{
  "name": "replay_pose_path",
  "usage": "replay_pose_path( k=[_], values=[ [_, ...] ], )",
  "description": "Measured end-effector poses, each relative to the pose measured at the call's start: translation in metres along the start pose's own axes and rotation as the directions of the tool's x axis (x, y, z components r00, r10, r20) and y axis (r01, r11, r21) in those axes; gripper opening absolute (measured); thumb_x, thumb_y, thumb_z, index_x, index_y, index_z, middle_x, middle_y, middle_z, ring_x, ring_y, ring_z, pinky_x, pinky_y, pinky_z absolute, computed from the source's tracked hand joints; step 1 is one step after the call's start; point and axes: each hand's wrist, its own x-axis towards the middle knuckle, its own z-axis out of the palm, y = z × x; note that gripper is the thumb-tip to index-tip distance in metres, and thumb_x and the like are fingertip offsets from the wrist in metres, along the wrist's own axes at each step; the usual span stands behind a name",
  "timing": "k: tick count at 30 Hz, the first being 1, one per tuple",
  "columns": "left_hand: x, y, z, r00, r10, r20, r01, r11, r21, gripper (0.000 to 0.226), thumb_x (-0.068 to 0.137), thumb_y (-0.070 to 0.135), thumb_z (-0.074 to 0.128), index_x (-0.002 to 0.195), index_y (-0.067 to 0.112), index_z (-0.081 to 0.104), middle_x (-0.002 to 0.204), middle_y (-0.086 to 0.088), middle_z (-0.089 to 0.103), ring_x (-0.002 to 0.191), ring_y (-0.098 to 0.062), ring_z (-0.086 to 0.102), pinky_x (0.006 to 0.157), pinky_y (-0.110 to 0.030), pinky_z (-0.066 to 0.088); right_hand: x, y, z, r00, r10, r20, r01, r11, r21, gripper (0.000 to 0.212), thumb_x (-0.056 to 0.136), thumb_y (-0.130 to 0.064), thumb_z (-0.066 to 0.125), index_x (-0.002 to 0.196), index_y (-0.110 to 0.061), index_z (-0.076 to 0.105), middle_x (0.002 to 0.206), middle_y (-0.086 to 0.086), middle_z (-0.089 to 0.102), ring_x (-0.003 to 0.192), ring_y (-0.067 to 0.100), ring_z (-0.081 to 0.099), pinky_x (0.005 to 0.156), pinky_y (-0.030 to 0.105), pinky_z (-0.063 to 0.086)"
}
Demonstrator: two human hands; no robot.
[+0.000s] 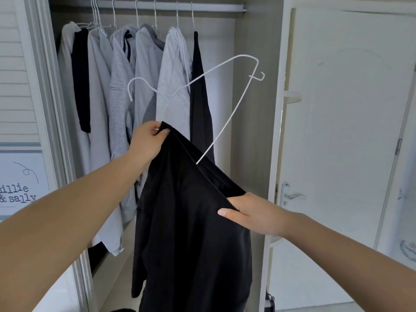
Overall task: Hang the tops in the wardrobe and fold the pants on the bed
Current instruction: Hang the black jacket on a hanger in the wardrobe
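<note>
- Head view, far left: a white louvred wardrobe door (15, 86) stands open, with a pale printed sign (20, 183) on its lower part that carries dark lettering, partly cut off by the frame edge.
- Next comes the open wardrobe (254, 109) with beige inner walls, and a silver metal rail (171, 6) runs across its top.
- On that rail hang white wire hangers with a row of grey and white tops (144, 70), a short black garment (80, 79) near the left end, and a long black garment (199, 97) at the right end of the row.
- The left hand (147, 143) reaches forward in front of the hanging row and pinches the upper corner of a black fabric top (191, 233) between thumb and fingers.
- That black top hangs in the air in front of the wardrobe opening, its top edge stretched on a slant between the two hands and its body drooping to the bottom of the frame.
- A loose white wire hanger (234, 113) sticks up out of the top's opening, tilted, its hook pointing left and its far corner up to the right; its lower end is hidden inside the fabric.
- The right hand (252, 212), lower and well apart from the left, grips the other end of the top's edge, thumb over the cloth.
- Far right stands a shut white room door (349, 109) with a silver lever handle (290, 195).
</note>
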Motion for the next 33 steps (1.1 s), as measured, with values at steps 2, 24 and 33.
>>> replay_pose_path(
  k=[2, 24, 33],
  values=[
    [-0.001, -0.003, 0.004, 0.999, -0.036, -0.034, 0.035, 0.999, -0.038, 0.009, 0.094, 0.015, 0.056, 0.1, 0.013, 0.063, 0.102, -0.005, 0.066, 0.09, -0.012, 0.062, 0.085, -0.024, 0.05, -0.001, -0.005, -0.003, 0.999, -0.026, 0.022, 0.026, 0.999, 0.025, 0.041, 0.098, -0.045, 0.038, 0.069, -0.017, 0.03, 0.061, -0.01, 0.032, 0.054, 0.006, 0.031, 0.053, 0.018, 0.031],
    [-0.025, -0.046, -0.071, 0.84, 0.285, 0.461, -0.504, 0.724, 0.471, 0.021, 0.094, 0.014, 0.057, 0.112, 0.014, 0.068, 0.102, 0.005, 0.069, 0.091, -0.003, 0.059, 0.083, -0.009, 0.037, -0.032, 0.055, -0.071, 0.994, -0.088, -0.063, 0.05, 0.891, -0.45, 0.043, 0.091, -0.055, 0.036, 0.062, -0.023, 0.033, 0.057, -0.004, 0.041, 0.058, 0.012, 0.043, 0.061, 0.025, 0.039],
    [-0.031, -0.029, -0.032, 0.718, 0.33, 0.613, -0.654, 0.622, 0.43, 0.025, 0.092, 0.016, 0.06, 0.115, 0.01, 0.068, 0.105, -0.002, 0.07, 0.095, -0.013, 0.062, 0.088, -0.015, 0.037, -0.005, 0.035, -0.09, 0.97, -0.217, -0.107, 0.124, 0.825, -0.551, 0.032, 0.092, -0.048, 0.04, 0.072, -0.025, 0.05, 0.057, -0.015, 0.042, 0.061, 0.011, 0.046, 0.06, 0.024, 0.037]
  ],
)
